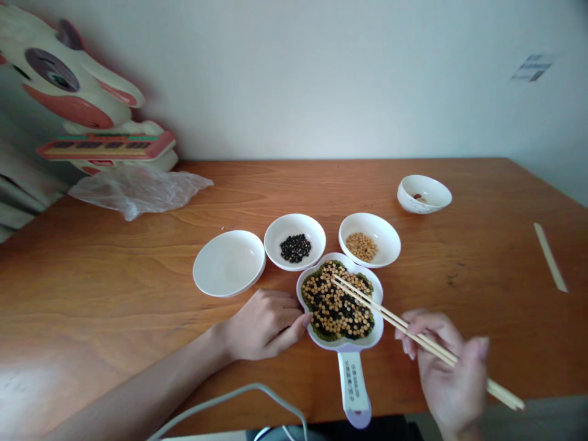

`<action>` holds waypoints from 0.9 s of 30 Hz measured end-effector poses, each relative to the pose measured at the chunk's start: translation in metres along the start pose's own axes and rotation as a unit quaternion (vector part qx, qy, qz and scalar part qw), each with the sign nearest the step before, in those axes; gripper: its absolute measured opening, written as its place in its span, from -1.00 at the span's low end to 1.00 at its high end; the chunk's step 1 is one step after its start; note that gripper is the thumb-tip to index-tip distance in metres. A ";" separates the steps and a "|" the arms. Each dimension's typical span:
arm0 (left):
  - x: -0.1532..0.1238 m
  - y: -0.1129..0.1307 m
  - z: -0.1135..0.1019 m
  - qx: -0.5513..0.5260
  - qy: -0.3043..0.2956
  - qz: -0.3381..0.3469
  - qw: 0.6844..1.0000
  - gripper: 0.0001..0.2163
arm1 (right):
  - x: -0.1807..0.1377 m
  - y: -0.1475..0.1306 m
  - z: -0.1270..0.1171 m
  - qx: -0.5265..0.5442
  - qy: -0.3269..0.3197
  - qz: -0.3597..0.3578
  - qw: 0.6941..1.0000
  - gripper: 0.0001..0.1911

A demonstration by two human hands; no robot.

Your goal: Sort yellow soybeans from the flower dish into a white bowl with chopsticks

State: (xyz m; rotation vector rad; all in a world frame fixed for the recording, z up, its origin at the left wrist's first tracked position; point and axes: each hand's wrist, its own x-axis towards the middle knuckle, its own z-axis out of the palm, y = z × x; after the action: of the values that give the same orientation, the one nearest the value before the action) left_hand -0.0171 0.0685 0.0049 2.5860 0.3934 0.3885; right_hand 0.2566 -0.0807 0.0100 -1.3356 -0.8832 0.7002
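My right hand [443, 361] is closed around a pair of wooden chopsticks [390, 318]. Their tips reach into a white flower-shaped dish [379, 334] with a handle, among mixed beans [340, 306]: yellow soybeans, black beans and small green ones. Whether anything is pinched between the tips, I cannot tell. My left hand [271, 324] has curled fingers and grips the dish's left edge, with the thumb on the rim. Behind the dish stand a bowl [318, 233] with black beans [295, 248] and a bowl [390, 239] with soybeans [362, 246]. An empty white bowl [225, 266] sits left of them.
Farther back on the right is a bowl [425, 195] with a few reddish-brown bits. A pale strip [550, 257] lies near the table's right side. A cow-shaped toy keyboard [110, 144] and a plastic bag [142, 190] are back left. A cable [229, 395] loops in front.
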 end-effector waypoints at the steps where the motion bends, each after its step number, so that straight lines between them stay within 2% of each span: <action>1: 0.000 0.000 0.000 0.000 0.000 0.001 1.000 -0.60 | -0.002 -0.004 -0.007 -0.017 0.012 -0.008 1.000 -0.21; 6: -0.001 -0.001 0.001 -0.010 -0.005 0.000 1.000 -0.62 | -0.009 -0.024 -0.042 -0.149 0.054 -0.044 0.986 -0.13; 9: -0.002 -0.002 0.002 -0.014 -0.005 -0.002 1.000 -0.63 | -0.008 -0.028 -0.051 -0.240 0.023 -0.071 0.968 -0.06; 12: -0.002 -0.002 0.002 -0.010 -0.002 0.000 1.000 -0.62 | -0.004 -0.025 -0.051 -0.273 -0.037 -0.092 0.957 -0.02; 17: -0.001 0.000 0.001 0.006 0.000 0.001 1.000 -0.62 | 0.004 -0.020 -0.046 -0.274 -0.055 -0.085 0.957 0.03; 27: 0.000 0.000 -0.001 -0.005 0.000 0.001 1.000 -0.62 | 0.000 -0.013 -0.038 -0.304 0.026 -0.041 0.951 0.01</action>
State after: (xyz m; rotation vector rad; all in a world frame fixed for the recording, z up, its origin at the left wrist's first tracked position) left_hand -0.0177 0.0686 0.0053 2.5771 0.3872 0.3895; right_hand 0.2884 -0.1019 0.0227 -1.8374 -1.1583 0.3271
